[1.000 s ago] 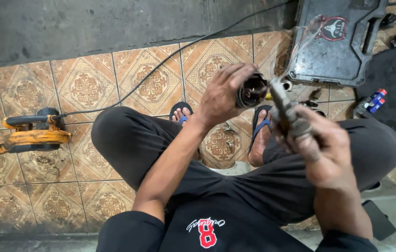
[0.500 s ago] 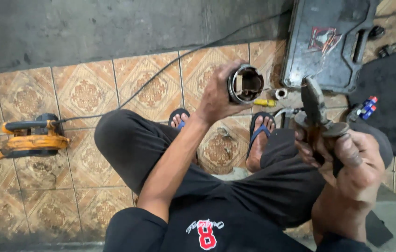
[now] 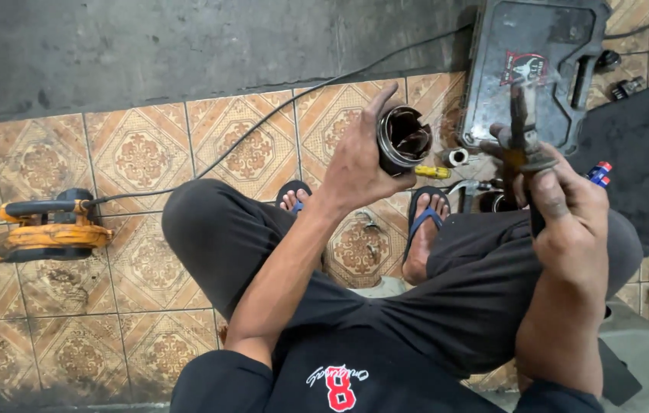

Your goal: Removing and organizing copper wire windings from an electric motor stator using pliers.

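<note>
The left hand (image 3: pixel 359 164) is wrapped around a short metal cylinder (image 3: pixel 405 138), thumb and fingers pressed to its sides, holding it up above the knees with its open end turned toward the camera (the dark inside looks greasy, with some shape in it that is hard to make out). The right hand (image 3: pixel 565 206) is closed around the handles of a pair of pliers (image 3: pixel 522 141), whose nose points up and away, just right of the cylinder and not touching it. The person sits with legs folded on a patterned tile floor (image 3: pixel 141 153), feet in blue sandals (image 3: pixel 424 218). A dark plastic tool case (image 3: pixel 538 46) lies beyond the hands at the top right. An orange power tool (image 3: pixel 49 229) rests on the tiles at far left, its black cord (image 3: pixel 263 126) running across the floor toward the case. Small tools lie near the feet, too cluttered to tell apart.
</note>
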